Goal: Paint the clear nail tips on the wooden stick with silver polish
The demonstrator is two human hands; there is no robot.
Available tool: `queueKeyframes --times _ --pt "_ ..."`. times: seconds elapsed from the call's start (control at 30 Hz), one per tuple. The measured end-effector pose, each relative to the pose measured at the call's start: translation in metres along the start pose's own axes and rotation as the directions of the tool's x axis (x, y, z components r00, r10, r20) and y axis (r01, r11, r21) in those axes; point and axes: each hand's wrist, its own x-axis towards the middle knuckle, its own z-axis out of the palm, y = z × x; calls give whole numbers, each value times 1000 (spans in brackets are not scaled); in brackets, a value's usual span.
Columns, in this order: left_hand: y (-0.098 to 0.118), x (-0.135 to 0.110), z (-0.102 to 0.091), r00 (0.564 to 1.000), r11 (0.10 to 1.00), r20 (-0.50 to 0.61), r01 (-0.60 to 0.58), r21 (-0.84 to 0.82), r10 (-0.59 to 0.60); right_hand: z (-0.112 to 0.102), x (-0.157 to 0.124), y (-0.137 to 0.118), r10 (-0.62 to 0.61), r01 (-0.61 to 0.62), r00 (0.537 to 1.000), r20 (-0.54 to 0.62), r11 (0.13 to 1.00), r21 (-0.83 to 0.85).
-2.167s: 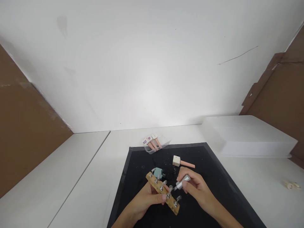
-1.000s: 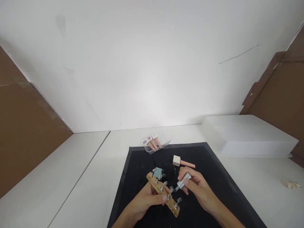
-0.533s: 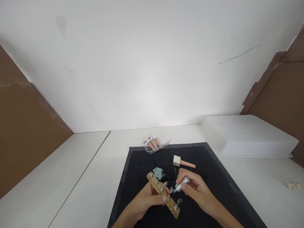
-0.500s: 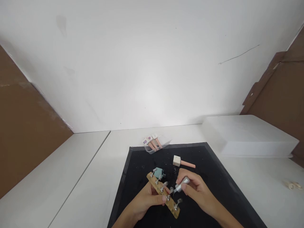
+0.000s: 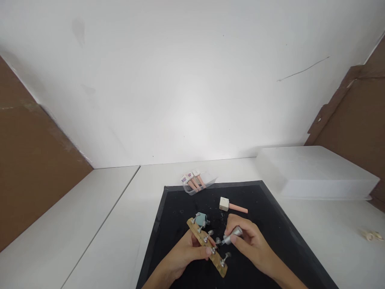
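Note:
My left hand (image 5: 188, 253) grips a narrow wooden strip (image 5: 207, 247) that carries a row of small clips holding clear nail tips, tilted from upper left to lower right over the black mat (image 5: 168, 224). My right hand (image 5: 248, 243) pinches a silver polish brush cap (image 5: 233, 235), its brush tip touching a nail tip near the strip's middle. A small teal polish bottle (image 5: 201, 219) stands just behind the strip's far end.
A white-and-pink polish bottle (image 5: 231, 206) lies on the mat's far part. A clear tray with several pink bottles (image 5: 194, 181) sits at the mat's back edge. A white box (image 5: 313, 172) stands at right; small rings (image 5: 372, 236) lie far right. Brown boards flank both sides.
The brush cap in my right hand has shifted a little, tilting and dabbing along the nail tip. My left hand and the strip have dropped very slightly.

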Motion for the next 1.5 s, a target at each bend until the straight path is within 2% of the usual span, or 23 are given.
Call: queueKeyframes --times 0.43,0.63,0.87,1.13,1.5 --pt "2 1 2 999 1000 28 -17 6 17 1 0 1 -16 16 1000 -2 1000 -23" --pt "3 1 4 999 1000 26 -28 5 28 1 -1 -3 -76 76 997 6 991 -113" --pt "4 5 3 999 998 16 -32 47 31 2 1 -7 -271 278 960 67 905 -322" --pt "-1 9 0 999 996 26 -42 79 40 1 0 -3 -318 342 939 132 819 -460" --pt "-5 11 -2 998 995 20 -53 87 52 0 0 -5 -347 369 928 138 802 -469"
